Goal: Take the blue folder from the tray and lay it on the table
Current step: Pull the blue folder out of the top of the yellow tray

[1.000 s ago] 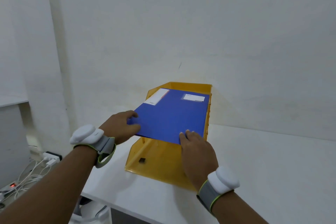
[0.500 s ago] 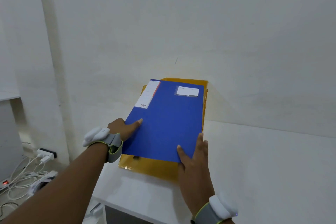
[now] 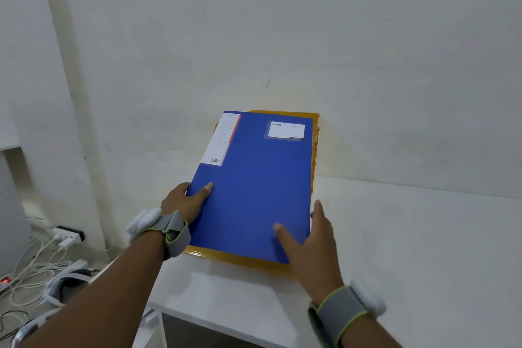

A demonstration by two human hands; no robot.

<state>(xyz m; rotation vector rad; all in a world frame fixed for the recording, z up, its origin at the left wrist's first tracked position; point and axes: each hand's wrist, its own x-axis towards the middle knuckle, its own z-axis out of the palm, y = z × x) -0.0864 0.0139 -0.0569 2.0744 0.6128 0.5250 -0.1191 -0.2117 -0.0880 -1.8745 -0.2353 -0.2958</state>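
Observation:
A blue folder [image 3: 254,186] with a white spine label and a white name card is held above the yellow tray [image 3: 234,258], covering nearly all of it. My left hand [image 3: 185,203] grips the folder's left edge, thumb on top. My right hand [image 3: 308,240] holds the near right corner, thumb on the cover and fingers along the right edge. Only the tray's front lip, right side and back rim show around the folder.
The white table [image 3: 409,248] stretches to the right of the tray, against a white wall. Its left edge drops off beside the tray. On the floor at lower left lie a power strip [image 3: 67,234] and tangled white cables [image 3: 34,274].
The folder has come a little higher and closer to me, tilted up over the tray. Both hands keep their hold, the right one now more along the right edge.

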